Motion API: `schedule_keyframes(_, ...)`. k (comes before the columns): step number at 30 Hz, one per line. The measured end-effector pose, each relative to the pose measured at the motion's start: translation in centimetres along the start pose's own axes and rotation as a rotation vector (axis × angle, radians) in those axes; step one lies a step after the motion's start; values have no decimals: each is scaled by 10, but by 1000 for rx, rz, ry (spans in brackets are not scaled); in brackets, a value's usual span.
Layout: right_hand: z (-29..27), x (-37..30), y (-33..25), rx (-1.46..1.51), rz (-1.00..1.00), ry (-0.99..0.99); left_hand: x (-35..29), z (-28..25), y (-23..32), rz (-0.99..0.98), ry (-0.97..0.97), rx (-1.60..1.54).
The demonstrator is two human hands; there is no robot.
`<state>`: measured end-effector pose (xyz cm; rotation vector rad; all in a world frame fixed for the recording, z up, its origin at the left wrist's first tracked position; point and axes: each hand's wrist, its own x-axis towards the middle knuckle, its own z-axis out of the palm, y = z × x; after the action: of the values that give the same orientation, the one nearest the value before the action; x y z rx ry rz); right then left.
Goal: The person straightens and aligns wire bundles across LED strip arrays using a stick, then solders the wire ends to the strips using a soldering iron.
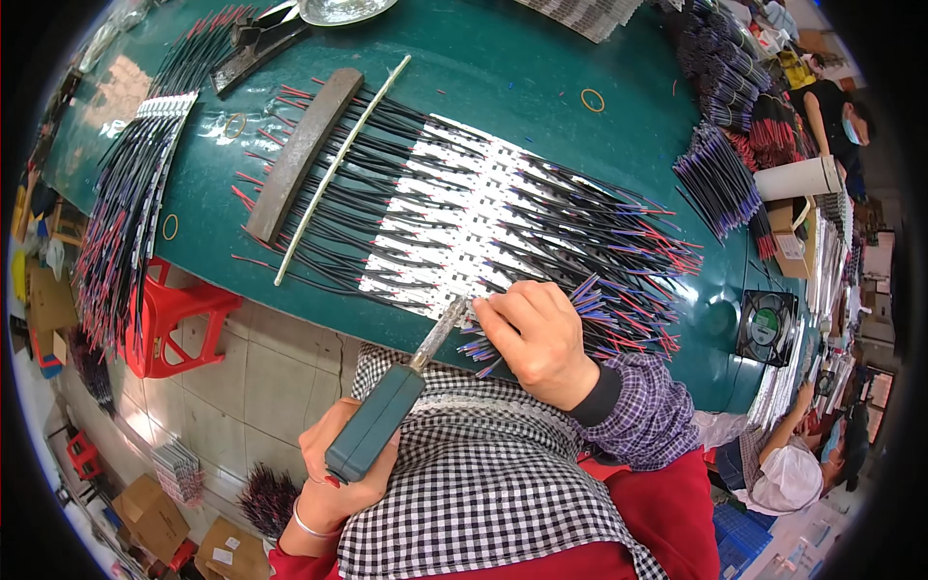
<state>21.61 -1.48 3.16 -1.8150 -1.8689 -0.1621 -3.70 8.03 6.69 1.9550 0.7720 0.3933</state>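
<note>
My left hand (338, 474) grips the dark green handle of a soldering iron (379, 421). Its metal shaft slants up and to the right, and its tip meets the near edge of a sheet of white circuit boards (454, 217). Beside that tip, my right hand (541, 343) has thumb and forefinger pinched together over the sheet. Blue-tipped wires (592, 302) stick out on both sides of the right hand; its palm is hidden. Rows of black wires (590, 208) with red and blue ends run out from both sides of the sheet.
A metal bar (305, 155) and a pale thin rod (343, 166) lie across the left-hand wires. Another wired strip (159, 121) hangs over the table's left edge, above a red stool (174, 324). A small fan (767, 327) and wire bundles (717, 179) stand at right. Co-workers sit beyond.
</note>
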Motion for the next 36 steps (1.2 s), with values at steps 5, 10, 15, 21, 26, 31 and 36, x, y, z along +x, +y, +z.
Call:
schedule_keyframes(5,6,-1,-3,-52,-93,44,2,-1,6,-58,40,-66)
schedule_keyframes(10,7,0,-3,-18,-86,34,-6,-7,-2,-124,-21,-29)
schedule_keyframes(15,2,-1,1,-35,-74,41,-35,0,-31,-197,96,-109)
schedule_keyframes(21,1,-3,3,81,-48,40,-34,10,-69,-83,164,-242)
schedule_keyframes(26,-16,1,-20,-16,51,189,-9,-12,-35,-10,112,-28)
schedule_keyframes(31,16,-10,-16,-30,176,79,-6,-19,-7,-196,140,20)
schedule_keyframes(36,19,-13,-7,54,71,163,-20,4,-8,-305,298,-243)
